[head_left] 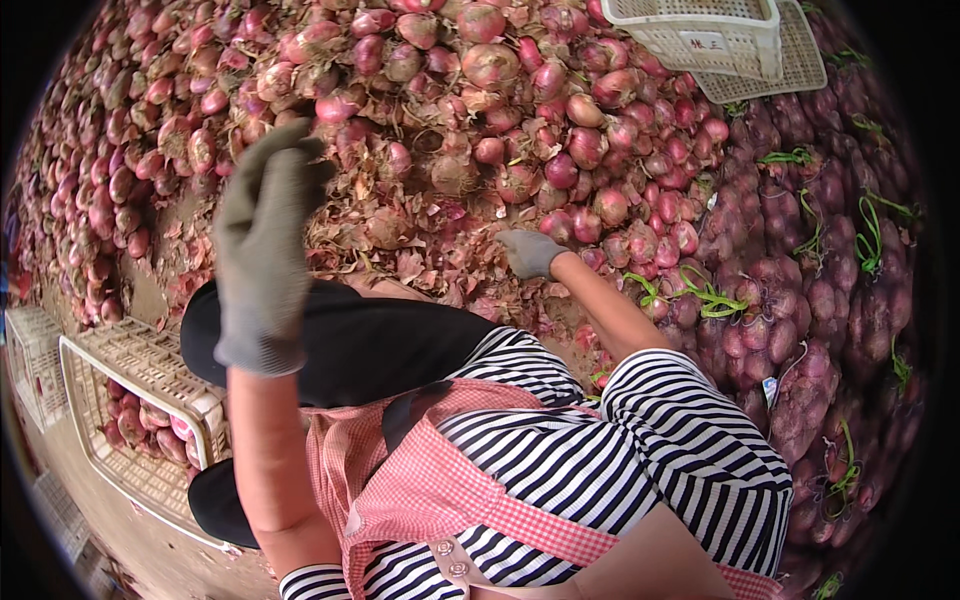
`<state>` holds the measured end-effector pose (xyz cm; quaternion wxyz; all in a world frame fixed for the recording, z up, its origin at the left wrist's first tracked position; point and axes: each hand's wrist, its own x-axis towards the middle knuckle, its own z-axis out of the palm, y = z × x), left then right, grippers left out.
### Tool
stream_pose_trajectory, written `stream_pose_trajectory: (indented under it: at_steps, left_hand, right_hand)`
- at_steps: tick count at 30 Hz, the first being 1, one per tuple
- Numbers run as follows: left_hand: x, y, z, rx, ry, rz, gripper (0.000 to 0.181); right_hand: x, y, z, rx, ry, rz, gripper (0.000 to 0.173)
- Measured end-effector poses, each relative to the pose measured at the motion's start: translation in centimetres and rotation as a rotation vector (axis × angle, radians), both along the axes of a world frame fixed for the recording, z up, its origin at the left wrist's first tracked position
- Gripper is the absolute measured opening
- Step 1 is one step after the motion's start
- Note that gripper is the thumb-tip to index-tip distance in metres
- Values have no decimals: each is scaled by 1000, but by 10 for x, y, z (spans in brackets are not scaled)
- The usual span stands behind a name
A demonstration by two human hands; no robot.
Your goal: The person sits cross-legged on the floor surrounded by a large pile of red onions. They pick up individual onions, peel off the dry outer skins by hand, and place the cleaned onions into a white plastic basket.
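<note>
My left hand, in a grey-brown knit glove, is raised in front of the onion heap and slightly blurred. Its fingers are loosely bent and apart, with no onion visible in it. Lower and to the right, my right hand, gloved in grey, reaches down over loose onion skins. Its fingers point left; their tips and whatever lies under them are hard to make out. Red onions lie just above that hand, many with dry skins and roots. A larger heap of red onions spreads across the top.
Filled mesh sacks of onions with green ties line the right side. A white plastic crate bearing writing stands at the upper right. At lower left, a tipped crate holds several onions, beside another crate. My knee is close below.
</note>
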<state>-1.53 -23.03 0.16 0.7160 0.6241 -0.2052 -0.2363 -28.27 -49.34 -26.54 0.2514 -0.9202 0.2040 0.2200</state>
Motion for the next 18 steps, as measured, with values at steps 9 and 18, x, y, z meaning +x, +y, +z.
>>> stream_pose_trajectory:
  at_steps: [9, 18]
  left_hand:
    - [-18, -52, -80, 182, 227, -116, 34]
    - [-1, -50, -105, 294, 171, -40, 33]
  right_hand:
    - [-21, -88, -54, 179, -250, -615, 75]
    - [85, -81, -17, -348, 440, -282, 109]
